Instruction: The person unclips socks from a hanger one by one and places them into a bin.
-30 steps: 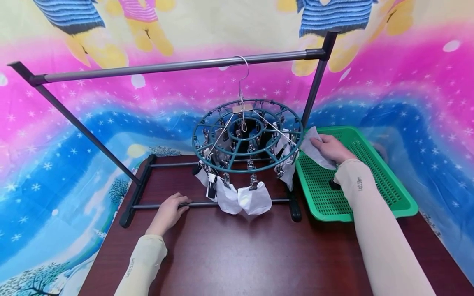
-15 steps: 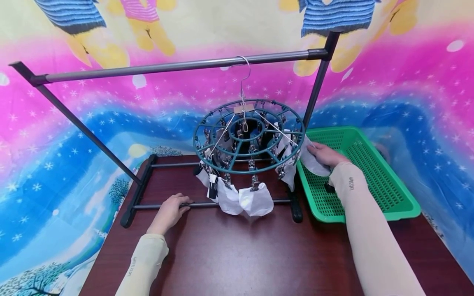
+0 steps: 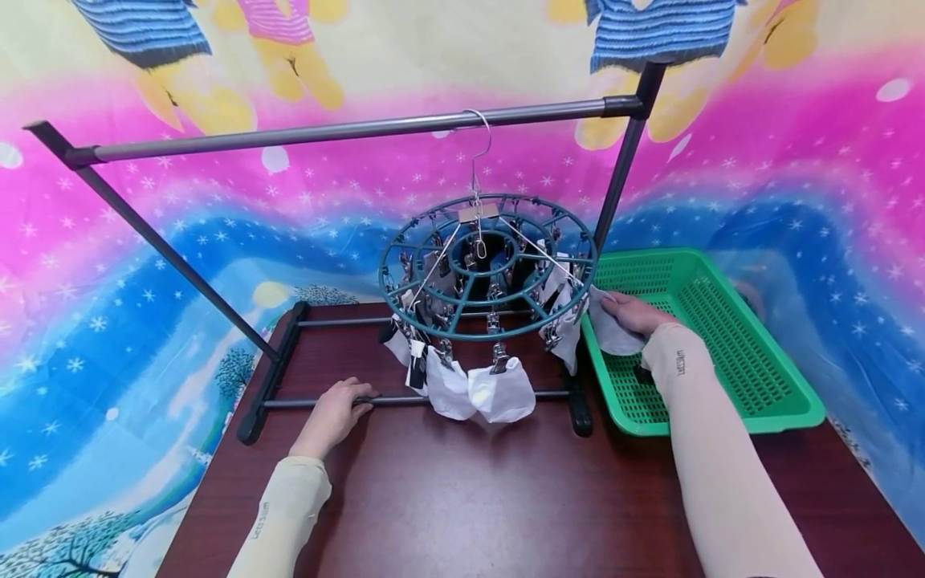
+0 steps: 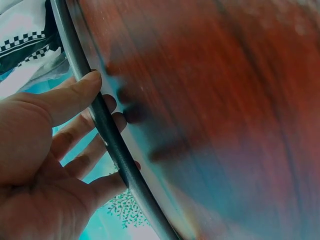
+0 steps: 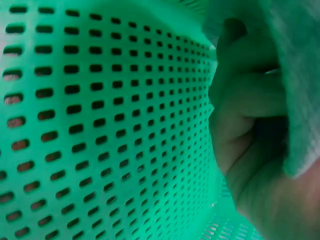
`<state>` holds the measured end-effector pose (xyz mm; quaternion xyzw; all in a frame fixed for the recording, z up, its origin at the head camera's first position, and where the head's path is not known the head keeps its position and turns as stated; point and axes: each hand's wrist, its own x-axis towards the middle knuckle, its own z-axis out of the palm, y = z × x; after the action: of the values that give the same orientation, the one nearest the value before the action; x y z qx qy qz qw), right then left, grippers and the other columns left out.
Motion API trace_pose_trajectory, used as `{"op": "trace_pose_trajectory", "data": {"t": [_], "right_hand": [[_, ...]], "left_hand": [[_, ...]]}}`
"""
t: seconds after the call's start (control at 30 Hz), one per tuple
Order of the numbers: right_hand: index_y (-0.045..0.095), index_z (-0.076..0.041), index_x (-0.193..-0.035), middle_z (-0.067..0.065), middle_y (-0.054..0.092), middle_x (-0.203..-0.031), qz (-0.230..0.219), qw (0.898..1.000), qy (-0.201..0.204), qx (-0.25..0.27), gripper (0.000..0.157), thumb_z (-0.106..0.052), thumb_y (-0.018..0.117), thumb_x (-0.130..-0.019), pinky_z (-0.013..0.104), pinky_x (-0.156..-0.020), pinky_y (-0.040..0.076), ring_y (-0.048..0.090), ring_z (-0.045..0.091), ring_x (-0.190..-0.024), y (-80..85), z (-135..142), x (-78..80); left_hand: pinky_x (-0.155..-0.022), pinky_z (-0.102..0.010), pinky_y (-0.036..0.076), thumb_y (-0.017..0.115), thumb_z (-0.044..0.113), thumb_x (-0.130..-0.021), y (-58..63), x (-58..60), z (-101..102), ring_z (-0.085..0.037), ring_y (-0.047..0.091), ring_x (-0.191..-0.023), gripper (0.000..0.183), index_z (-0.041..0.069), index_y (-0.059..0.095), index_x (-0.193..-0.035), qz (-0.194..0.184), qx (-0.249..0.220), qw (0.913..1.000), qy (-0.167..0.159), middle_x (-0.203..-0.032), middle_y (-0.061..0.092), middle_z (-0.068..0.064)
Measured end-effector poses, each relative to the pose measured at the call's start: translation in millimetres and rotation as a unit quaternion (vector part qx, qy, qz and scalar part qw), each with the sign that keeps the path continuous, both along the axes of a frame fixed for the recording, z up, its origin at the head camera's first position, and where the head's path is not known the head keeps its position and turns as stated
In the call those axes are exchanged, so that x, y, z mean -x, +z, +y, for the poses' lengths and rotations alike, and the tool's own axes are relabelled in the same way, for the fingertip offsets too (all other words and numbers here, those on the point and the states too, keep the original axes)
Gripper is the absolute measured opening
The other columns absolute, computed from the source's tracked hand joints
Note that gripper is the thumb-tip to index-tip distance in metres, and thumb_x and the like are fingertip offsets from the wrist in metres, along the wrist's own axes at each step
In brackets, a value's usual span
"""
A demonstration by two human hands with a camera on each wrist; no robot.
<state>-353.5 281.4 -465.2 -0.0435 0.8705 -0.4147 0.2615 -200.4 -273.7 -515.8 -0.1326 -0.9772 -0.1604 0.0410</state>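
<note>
My left hand [image 3: 331, 419] holds the front lower rail [image 3: 397, 399] of a dark metal rack; in the left wrist view its thumb lies on one side of the bar and the fingers on the other. Over the left edge of a green basket [image 3: 723, 377], my right hand [image 3: 639, 313] pinches a light grey sock [image 3: 613, 333], which hangs down to the left of the fingers. From the rack's top bar [image 3: 347, 130] hangs a round green clip hanger [image 3: 462, 327]. Several pale socks [image 3: 502, 393] are clipped along it, some with dark parts.
Low in the basket, partly hidden by the right wrist, is a small black item [image 3: 641, 374]. The rack's right foot [image 3: 580, 413] stands close beside the basket. A printed cloth backdrop [image 3: 325, 233] rises behind the brown table [image 3: 462, 498].
My right hand has moved down and slightly left with the sock, from above the basket to its left edge near the hanger. The left hand has stayed on the rail.
</note>
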Motion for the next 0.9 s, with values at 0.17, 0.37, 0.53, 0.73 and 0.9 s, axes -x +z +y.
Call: {"op": "trace_pose_trajectory", "data": {"t": [0.17, 0.37, 0.53, 0.73, 0.9], "right_hand": [[0.009, -0.005, -0.166, 0.032, 0.016, -0.167, 0.012, 0.997, 0.017, -0.069, 0.067, -0.046, 0.019, -0.113, 0.066, -0.123, 0.020, 0.020, 0.052, -0.153, -0.7, 9, -1.0], [0.001, 0.000, -0.165, 0.036, 0.003, -0.167, -0.004, 0.992, 0.016, -0.126, 0.076, -0.051, 0.018, -0.111, 0.069, -0.123, 0.015, 0.006, 0.057, -0.153, -2.3, 16, -1.6], [-0.004, 0.004, -0.163, 0.038, 0.001, -0.166, -0.012, 0.990, 0.011, -0.142, 0.078, -0.045, 0.028, -0.111, 0.069, -0.122, 0.016, 0.005, 0.059, -0.152, -3.2, 20, -3.4], [-0.011, 0.004, -0.162, 0.038, -0.005, -0.166, -0.019, 0.988, -0.010, -0.153, 0.086, -0.041, 0.040, -0.109, 0.070, -0.121, 0.017, 0.002, 0.059, -0.152, -6.0, 21, -7.4], [-0.014, 0.000, -0.162, 0.037, -0.004, -0.166, -0.020, 0.987, -0.017, -0.158, 0.096, -0.040, 0.051, -0.105, 0.072, -0.119, 0.021, 0.005, 0.059, -0.152, -8.0, 20, -10.4]], "left_hand": [[-0.086, -0.049, 0.057, 0.079, 0.006, -0.090, 0.7, 0.8, 0, -0.028, 0.066, -0.095, 0.018, 0.010, 0.079, -0.108, -0.002, 0.005, 1.0000, 0.003, -0.100, 0.070, -0.007], [-0.086, -0.048, 0.057, 0.079, 0.006, -0.090, 1.3, 2.4, 1, -0.029, 0.066, -0.095, 0.017, 0.010, 0.079, -0.107, -0.003, 0.008, 1.0000, 0.002, -0.100, 0.070, -0.007], [-0.086, -0.048, 0.057, 0.078, 0.007, -0.091, 0.9, 2.6, 1, -0.029, 0.066, -0.095, 0.016, 0.011, 0.079, -0.106, -0.004, 0.006, 1.0000, 0.002, -0.099, 0.069, -0.006], [-0.088, -0.049, 0.057, 0.078, 0.006, -0.091, 0.1, 1.7, 0, -0.030, 0.066, -0.097, 0.016, 0.011, 0.079, -0.106, -0.002, 0.006, 1.0000, 0.000, -0.098, 0.069, -0.005], [-0.088, -0.050, 0.057, 0.079, 0.006, -0.091, -0.1, 0.7, 0, -0.031, 0.067, -0.098, 0.016, 0.011, 0.080, -0.106, 0.000, 0.002, 1.0000, -0.003, -0.098, 0.070, -0.006]]}}
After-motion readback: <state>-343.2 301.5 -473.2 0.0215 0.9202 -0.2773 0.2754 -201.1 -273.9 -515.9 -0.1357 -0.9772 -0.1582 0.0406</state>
